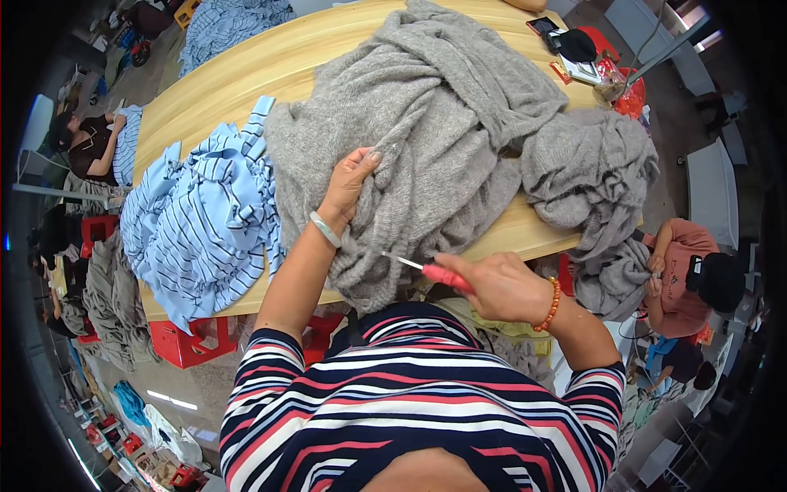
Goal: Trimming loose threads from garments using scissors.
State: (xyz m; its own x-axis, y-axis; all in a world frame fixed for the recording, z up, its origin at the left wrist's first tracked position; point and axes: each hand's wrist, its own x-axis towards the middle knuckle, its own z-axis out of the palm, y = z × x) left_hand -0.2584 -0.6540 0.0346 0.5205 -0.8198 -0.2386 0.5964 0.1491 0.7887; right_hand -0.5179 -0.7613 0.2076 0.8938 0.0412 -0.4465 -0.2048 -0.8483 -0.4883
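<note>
A large heap of fuzzy grey knit fabric (459, 115) covers the middle of the table and hangs over its near edge. My left hand (352, 180), with a pale bangle at the wrist, is closed on a fold of this knit. Closer to my body, my right hand (504, 289) grips a red-handled tool (447, 276). Its thin metal shaft points left toward the hanging part of the knit; the tip is blurred, so I cannot tell its exact kind or whether it touches the fabric. An orange bead bracelet circles that wrist.
Blue striped garments (201, 217) are piled at the table's left; another grey knit pile (590, 168) hangs over its right end. A person in pink (684, 279) handles grey knit at right. Another person (94, 148) sits far left. Red stools (193, 340) stand below the wooden table (270, 61).
</note>
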